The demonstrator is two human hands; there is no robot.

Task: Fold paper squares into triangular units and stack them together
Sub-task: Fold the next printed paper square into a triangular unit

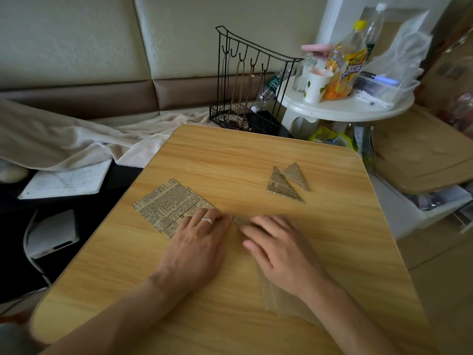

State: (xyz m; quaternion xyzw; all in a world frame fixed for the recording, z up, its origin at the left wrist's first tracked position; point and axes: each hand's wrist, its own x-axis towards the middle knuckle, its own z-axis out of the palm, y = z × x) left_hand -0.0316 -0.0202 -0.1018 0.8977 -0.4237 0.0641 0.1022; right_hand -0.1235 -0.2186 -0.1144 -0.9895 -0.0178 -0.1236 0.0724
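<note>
On the wooden table lie a few flat newsprint paper squares, overlapping, at the left of centre. Two folded newsprint triangles rest at the right, one overlapping the other. Between my hands a newsprint piece lies flat, mostly hidden. My left hand rests palm down on its left part and on the squares' near edge, a ring on one finger. My right hand presses flat on its right part, fingers pointing left. I cannot tell how this piece is folded.
A black wire rack with hooks stands past the table's far edge. A white round side table with bottles and a cup is at the back right. A translucent sheet lies under my right wrist. A blanket and a notebook lie at left.
</note>
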